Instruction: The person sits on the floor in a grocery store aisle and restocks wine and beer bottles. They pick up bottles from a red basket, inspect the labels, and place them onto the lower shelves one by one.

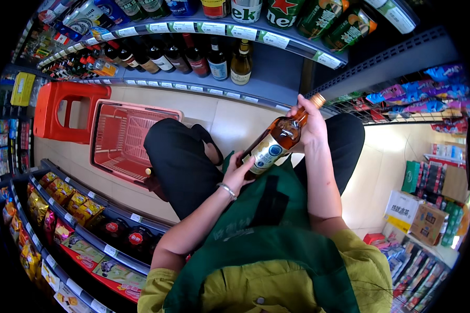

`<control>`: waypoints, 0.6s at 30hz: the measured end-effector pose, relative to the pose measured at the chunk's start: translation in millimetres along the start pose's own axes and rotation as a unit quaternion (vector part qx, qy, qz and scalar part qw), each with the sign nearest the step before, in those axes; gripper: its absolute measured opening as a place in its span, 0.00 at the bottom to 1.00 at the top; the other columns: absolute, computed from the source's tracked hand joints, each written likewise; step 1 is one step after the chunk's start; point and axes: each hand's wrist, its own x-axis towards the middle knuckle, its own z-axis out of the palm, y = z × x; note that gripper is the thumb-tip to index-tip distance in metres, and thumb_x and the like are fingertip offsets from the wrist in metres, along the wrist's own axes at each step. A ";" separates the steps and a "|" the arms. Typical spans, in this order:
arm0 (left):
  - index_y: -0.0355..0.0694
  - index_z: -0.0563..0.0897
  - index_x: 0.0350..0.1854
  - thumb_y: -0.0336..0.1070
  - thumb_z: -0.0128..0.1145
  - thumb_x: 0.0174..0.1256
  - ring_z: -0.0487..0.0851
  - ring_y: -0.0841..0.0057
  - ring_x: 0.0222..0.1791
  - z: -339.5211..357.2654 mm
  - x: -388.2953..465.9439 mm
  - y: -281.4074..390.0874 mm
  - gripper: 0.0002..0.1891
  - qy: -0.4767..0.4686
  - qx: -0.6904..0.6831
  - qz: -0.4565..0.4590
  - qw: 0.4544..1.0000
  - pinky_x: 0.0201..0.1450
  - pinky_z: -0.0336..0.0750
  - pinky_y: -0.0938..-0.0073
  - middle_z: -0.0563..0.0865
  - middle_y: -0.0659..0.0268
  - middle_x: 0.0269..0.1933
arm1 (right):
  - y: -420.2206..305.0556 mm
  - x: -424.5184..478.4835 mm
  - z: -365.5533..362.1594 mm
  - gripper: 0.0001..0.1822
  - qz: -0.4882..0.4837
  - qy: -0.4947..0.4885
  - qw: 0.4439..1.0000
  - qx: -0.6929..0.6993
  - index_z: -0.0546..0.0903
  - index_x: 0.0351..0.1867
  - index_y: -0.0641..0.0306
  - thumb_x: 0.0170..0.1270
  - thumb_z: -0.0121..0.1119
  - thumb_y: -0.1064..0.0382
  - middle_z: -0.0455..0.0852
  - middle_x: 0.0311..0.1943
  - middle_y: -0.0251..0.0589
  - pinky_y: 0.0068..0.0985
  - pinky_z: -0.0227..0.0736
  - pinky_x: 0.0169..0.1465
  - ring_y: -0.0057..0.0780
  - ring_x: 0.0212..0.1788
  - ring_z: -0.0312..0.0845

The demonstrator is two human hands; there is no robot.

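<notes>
A glass liquor bottle [268, 153] with amber liquid, a gold cap and a pale label lies tilted across both my hands, above the lap of my green apron. My left hand [239, 171], with a bracelet at the wrist, grips it near the base. My right hand [313, 121] is wrapped around the neck, just below the cap. Ahead, wine bottles [196, 58] stand in a row on the bottom shelf [276, 72]. The nearest to the bottle in my hands is a gold-topped wine bottle [241, 64] at the row's right end.
A red shopping basket [135, 103] sits on the floor by my left knee, with a red plastic stool [49, 111] beyond it. Beer cans [284, 13] line the shelf above. Snack shelves [74, 213] run behind my left side. Hanging snack packets [423, 96] and cartons [429, 225] are at right.
</notes>
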 end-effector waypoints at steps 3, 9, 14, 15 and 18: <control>0.49 0.41 0.72 0.52 0.55 0.62 0.65 0.60 0.63 19.8 31.6 0.3 0.44 0.047 0.005 0.016 0.999 0.59 0.65 0.57 0.60 0.59 0.67 | 4.8 -6.6 14.0 0.11 -0.192 -0.039 0.977 -0.081 0.71 0.24 0.58 0.58 0.62 0.61 0.76 0.18 0.34 0.22 0.65 0.29 0.23 0.23 0.71; 0.49 0.30 0.71 0.34 0.52 0.62 0.67 0.66 0.63 76.0 90.0 31.6 0.46 -0.047 0.018 0.034 0.998 0.59 0.68 0.64 0.51 0.51 0.71 | 23.4 29.4 30.6 0.10 -0.340 -0.051 0.922 -0.181 0.72 0.24 0.60 0.55 0.64 0.70 0.74 0.23 0.26 0.15 0.64 0.33 0.14 0.26 0.68; 0.42 0.25 0.68 0.25 0.53 0.57 0.65 0.61 0.64 90.8 140.2 61.6 0.50 -0.121 -0.068 0.081 0.987 0.55 0.73 0.73 0.49 0.49 0.70 | 33.8 77.1 24.7 0.09 -0.439 -0.086 0.836 -0.318 0.72 0.25 0.61 0.54 0.62 0.74 0.74 0.27 0.30 0.16 0.65 0.37 0.17 0.31 0.68; 0.42 0.24 0.68 0.24 0.53 0.57 0.65 0.61 0.64 90.7 146.0 65.4 0.51 -0.135 -0.063 0.098 0.984 0.55 0.73 0.73 0.49 0.49 0.70 | 33.6 84.6 24.3 0.09 -0.457 -0.099 0.819 -0.332 0.72 0.25 0.62 0.54 0.62 0.74 0.74 0.27 0.31 0.16 0.65 0.37 0.17 0.32 0.68; 0.40 0.22 0.67 0.22 0.53 0.56 0.68 0.64 0.62 89.2 164.7 72.0 0.52 -0.147 -0.049 0.141 0.978 0.56 0.73 0.72 0.57 0.51 0.66 | 32.6 103.3 28.0 0.09 -0.457 -0.102 0.819 -0.332 0.72 0.25 0.63 0.54 0.62 0.75 0.76 0.30 0.33 0.19 0.67 0.41 0.20 0.34 0.70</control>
